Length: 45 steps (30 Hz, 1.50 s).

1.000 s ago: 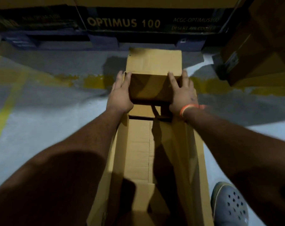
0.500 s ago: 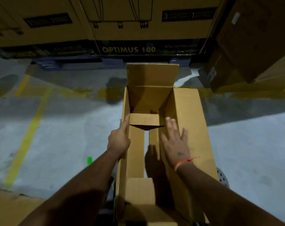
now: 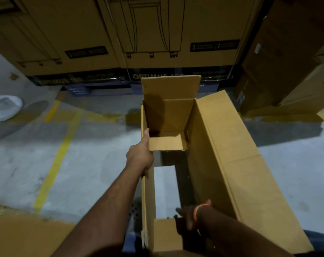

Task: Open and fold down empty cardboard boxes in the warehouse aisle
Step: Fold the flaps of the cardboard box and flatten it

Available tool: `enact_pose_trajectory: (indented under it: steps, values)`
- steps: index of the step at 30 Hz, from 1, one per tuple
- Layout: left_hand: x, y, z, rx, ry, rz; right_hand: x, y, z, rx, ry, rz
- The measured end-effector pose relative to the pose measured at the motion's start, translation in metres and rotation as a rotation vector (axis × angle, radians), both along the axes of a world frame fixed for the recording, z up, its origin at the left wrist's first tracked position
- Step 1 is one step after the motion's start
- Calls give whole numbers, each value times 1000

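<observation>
On the aisle floor, the open cardboard box (image 3: pixel 231 164) runs lengthwise away from you. Your left hand (image 3: pixel 139 156) grips its left wall mid-length; your right hand (image 3: pixel 187 217) reaches inside toward the near bottom flap (image 3: pixel 165 234) (finger pose unclear, too dark).

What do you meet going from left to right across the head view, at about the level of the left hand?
Yellow floor line → left hand → small inner flap → long side flap → bare floor.
</observation>
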State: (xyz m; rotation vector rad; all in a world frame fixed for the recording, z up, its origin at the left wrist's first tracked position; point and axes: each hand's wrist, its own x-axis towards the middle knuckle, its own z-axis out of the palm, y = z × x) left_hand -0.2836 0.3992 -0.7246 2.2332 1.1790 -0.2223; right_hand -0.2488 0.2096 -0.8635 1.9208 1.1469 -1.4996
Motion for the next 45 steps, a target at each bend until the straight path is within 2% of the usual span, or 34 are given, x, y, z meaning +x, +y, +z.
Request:
enact_pose_trajectory:
  steps: [1, 4, 6, 9, 11, 12, 14, 15, 16, 17, 19, 21, 23, 28, 32, 37, 40, 41, 43, 44, 45]
  values:
    - [4, -2, 1, 19, 4, -8, 6, 0, -6, 70, -21, -128]
    - [18, -6, 6, 76, 18, -46, 38, 21, -4, 472, -199, -450]
    - [25, -5, 9, 97, 25, -69, 65, 45, 10, 697, -413, -487]
    - [32, -1, 18, 107, -2, -99, 100, 80, 26, 855, -674, -429]
    - [36, 3, 24, 116, -12, -117, 121, 98, 16, 802, -708, -444]
    - [38, 5, 27, 118, -13, -123, 133, 104, 11, 729, -634, -477]
    - [40, 8, 30, 100, -11, -123, 148, 110, 7, 436, -360, -472]
    - [42, 10, 29, 93, -14, -119, 150, 111, 11, 222, -259, -373]
    - [45, 12, 28, 82, -20, -105, 151, 111, 15, 70, -207, -299]
    - [48, 15, 27, 68, -28, -83, 148, 111, 19, 18, -195, -234]
    - [56, 21, 20, 54, -36, -47, 138, 114, 19, 155, -145, -216]
    - [66, 29, 13, 54, -31, -58, 128, 111, 28, 361, -163, -306]
    - [74, 36, 7, 68, -32, -78, 123, 97, 50, 489, -190, -296]
    - [75, 43, -15, 59, -97, -64, 124, 22, 120, 817, -401, -188]
    - [31, 22, -41, -38, -104, 39, 133, -42, 136, 788, -580, -362]
    - [-29, 2, -59, -215, 76, 376, 132, -78, 121, 669, -478, -916]
    - [-51, -17, -43, -448, 8, 542, 120, -83, 117, 643, -421, -963]
    - [-54, -20, -50, -483, 39, 583, 116, -84, 118, 663, -413, -958]
    - [-57, 2, -100, -580, 88, 616, 111, -85, 125, 702, -413, -949]
    - [-59, 2, -102, -550, 155, 588, 110, -86, 129, 713, -415, -959]
    - [-63, 2, -104, -608, 185, 624, 110, -88, 133, 722, -416, -980]
